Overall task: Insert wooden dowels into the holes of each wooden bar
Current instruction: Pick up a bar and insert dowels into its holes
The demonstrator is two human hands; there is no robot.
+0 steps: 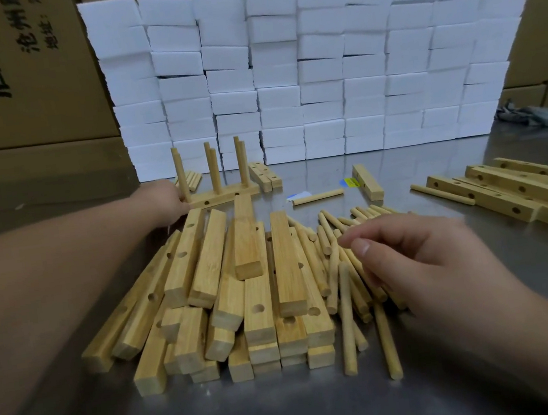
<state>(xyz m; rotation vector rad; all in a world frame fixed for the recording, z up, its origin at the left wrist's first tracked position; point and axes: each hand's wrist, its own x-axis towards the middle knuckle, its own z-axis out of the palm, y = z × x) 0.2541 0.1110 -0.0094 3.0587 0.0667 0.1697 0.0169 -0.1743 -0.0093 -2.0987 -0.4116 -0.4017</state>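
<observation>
Where the left arm stretches forward over the table [291, 412], the left hand [169, 199] meets the left end of the assembled bar [226, 195]. Its fingers are turned away and hidden, so a grip cannot be confirmed. The forearm is long and nearly level, entering from the lower left.

Assembled bar: lies flat beyond the bar pile, with several upright dowels [215, 169] standing in its holes, one just beside the left hand.

Right hand [420, 258]: hovers above the loose dowels [341, 288], palm down, fingers loosely curled. The thumb [362, 246] and forefinger are near each other with nothing held between them. The fingertips are blurred. The wrist enters from the lower right corner.

Loose dowels: a scattered heap lying flat, just right of the bar pile and partly under the right hand.

Bar pile [253, 299]: unfilled wooden bars in rough layers at mid-table, ends toward the camera, drilled holes showing on several.

Further bars [522, 190]: a second group lying flat at the right, well apart from the pile, holes visible.

Single dowel [318, 196]: lies alone beyond the heap, with a short bar [368, 182] near it.

Foam blocks [317, 64]: white, stacked as a wall along the far side of the table.

Cardboard boxes [9, 84]: printed with characters, behind and to the left.

Grey cloth [537, 116]: crumpled at the far right.
</observation>
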